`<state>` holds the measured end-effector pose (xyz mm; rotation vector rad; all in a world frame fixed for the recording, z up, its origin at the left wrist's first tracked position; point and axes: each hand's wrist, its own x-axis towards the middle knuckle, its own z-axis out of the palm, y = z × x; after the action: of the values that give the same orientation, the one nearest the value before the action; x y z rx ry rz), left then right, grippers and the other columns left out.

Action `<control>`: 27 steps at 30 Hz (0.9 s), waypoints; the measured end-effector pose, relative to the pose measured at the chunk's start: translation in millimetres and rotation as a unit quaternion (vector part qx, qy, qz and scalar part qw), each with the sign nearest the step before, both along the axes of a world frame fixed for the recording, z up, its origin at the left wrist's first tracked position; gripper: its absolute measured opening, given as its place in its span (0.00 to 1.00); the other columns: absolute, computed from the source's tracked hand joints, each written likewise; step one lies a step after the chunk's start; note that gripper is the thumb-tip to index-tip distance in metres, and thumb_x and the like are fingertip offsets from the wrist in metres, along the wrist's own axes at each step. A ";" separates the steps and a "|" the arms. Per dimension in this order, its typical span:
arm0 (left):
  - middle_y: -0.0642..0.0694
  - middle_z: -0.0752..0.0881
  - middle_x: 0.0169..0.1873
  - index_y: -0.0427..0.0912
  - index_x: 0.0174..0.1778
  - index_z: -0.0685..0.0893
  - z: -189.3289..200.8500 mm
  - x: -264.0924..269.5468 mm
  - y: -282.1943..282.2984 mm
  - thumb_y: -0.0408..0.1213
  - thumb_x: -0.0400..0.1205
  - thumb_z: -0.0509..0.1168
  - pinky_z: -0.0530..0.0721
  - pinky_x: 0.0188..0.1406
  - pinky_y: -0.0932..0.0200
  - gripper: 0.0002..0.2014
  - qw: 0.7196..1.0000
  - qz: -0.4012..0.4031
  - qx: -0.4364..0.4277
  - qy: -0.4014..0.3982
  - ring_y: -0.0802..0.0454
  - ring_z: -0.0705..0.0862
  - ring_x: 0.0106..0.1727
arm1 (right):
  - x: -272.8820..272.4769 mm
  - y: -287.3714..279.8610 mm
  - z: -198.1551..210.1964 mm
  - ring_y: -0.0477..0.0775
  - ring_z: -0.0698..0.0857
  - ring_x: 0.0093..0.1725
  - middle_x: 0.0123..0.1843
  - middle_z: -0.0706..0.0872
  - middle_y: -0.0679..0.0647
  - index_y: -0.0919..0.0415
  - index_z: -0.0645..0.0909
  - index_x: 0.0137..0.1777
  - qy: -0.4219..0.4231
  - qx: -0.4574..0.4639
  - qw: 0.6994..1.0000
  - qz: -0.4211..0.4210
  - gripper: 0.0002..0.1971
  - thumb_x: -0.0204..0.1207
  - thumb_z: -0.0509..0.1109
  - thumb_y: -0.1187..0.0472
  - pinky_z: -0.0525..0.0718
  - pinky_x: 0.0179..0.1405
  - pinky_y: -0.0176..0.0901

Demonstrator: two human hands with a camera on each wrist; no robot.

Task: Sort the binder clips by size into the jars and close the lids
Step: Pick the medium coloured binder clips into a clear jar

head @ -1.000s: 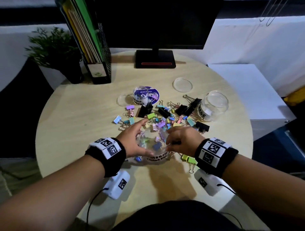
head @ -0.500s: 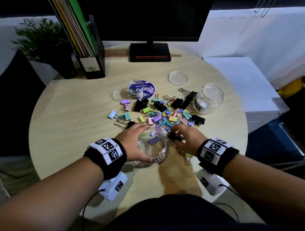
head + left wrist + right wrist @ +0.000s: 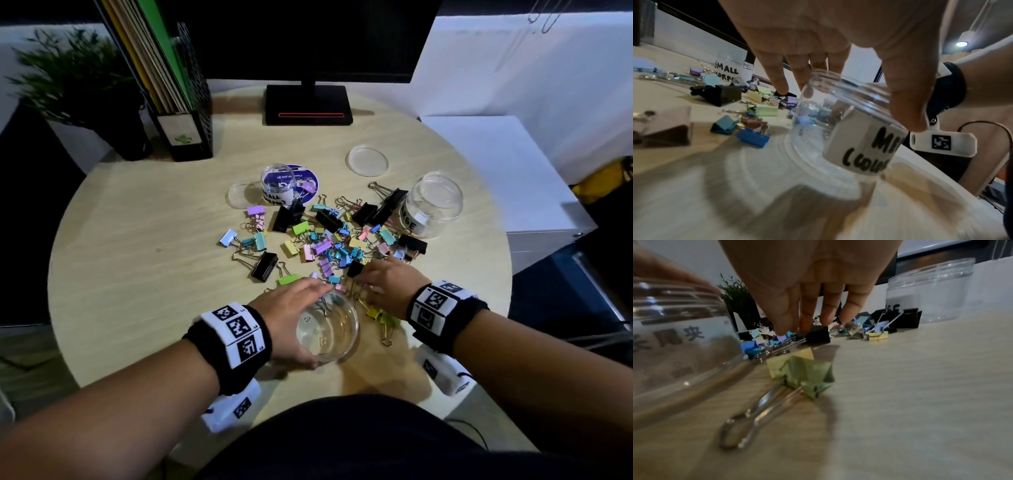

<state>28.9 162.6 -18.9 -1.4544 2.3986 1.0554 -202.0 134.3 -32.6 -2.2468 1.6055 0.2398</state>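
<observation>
My left hand (image 3: 310, 325) grips the clear medium jar (image 3: 327, 330), thumb on the near wall and fingers over the far rim; the jar (image 3: 855, 129) is tipped and looks empty. Beside it, my right hand (image 3: 363, 277) reaches into the pile of binder clips (image 3: 329, 240) with straight fingers (image 3: 789, 318) touching small clips next to a black clip (image 3: 817, 336). Green and yellow clips (image 3: 801, 371) lie under that wrist. The small jar (image 3: 278, 186) stands behind the pile and the large jar (image 3: 433, 205) at its right, both without lids.
Two clear lids lie flat, one lid (image 3: 367, 160) at the back and another lid (image 3: 241, 195) left of the small jar. A monitor base (image 3: 308, 104), a file holder (image 3: 185, 137) and a plant (image 3: 85, 85) line the far edge. A white cabinet (image 3: 496, 164) adjoins the table's right side.
My left hand drew the medium jar toward me and tipped it; the coloured clips seen in it earlier are gone from it. My right hand slid right, onto the pile.
</observation>
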 end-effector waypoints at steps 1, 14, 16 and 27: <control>0.60 0.54 0.79 0.63 0.79 0.51 0.7 -0.1 -1.3 0.57 0.57 0.80 0.58 0.80 0.44 0.58 1.000 0.002 0.003 0.001 0.56 0.56 0.79 | -0.6 -0.1 4.3 0.51 0.74 0.66 0.68 0.78 0.45 0.45 0.78 0.67 -0.004 0.000 1.000 0.001 0.17 0.79 0.62 0.54 0.75 0.64 0.44; 0.63 0.48 0.80 0.62 0.80 0.43 1.2 -26.3 0.3 0.60 0.61 0.76 0.60 0.77 0.50 0.59 0.997 -0.068 -0.018 -0.024 0.55 0.56 0.79 | -6.1 4.7 17.7 0.56 0.83 0.55 0.54 0.86 0.55 0.58 0.81 0.58 0.147 0.170 0.971 -0.077 0.18 0.71 0.74 0.53 0.81 0.47 0.44; 0.65 0.46 0.80 0.64 0.79 0.42 0.7 -30.1 -1.7 0.64 0.59 0.75 0.62 0.77 0.49 0.59 0.996 -0.076 -0.015 -0.034 0.56 0.56 0.79 | -9.9 6.6 11.4 0.56 0.82 0.55 0.55 0.85 0.55 0.57 0.81 0.59 0.134 0.166 0.972 -0.102 0.18 0.71 0.74 0.53 0.80 0.46 0.42; 0.54 0.73 0.69 0.54 0.72 0.71 1.3 -13.7 -37.9 0.44 0.84 0.59 0.72 0.69 0.57 0.19 0.995 0.020 -0.090 -0.040 0.55 0.73 0.67 | -30.5 21.9 -7.3 0.56 0.83 0.52 0.53 0.86 0.54 0.53 0.81 0.57 0.064 0.099 0.979 -0.169 0.14 0.72 0.69 0.51 0.74 0.40 0.39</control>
<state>15.1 124.6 -17.7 -1.5748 2.4711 0.7908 -232.6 156.2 -39.9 -1.8099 1.9053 0.4371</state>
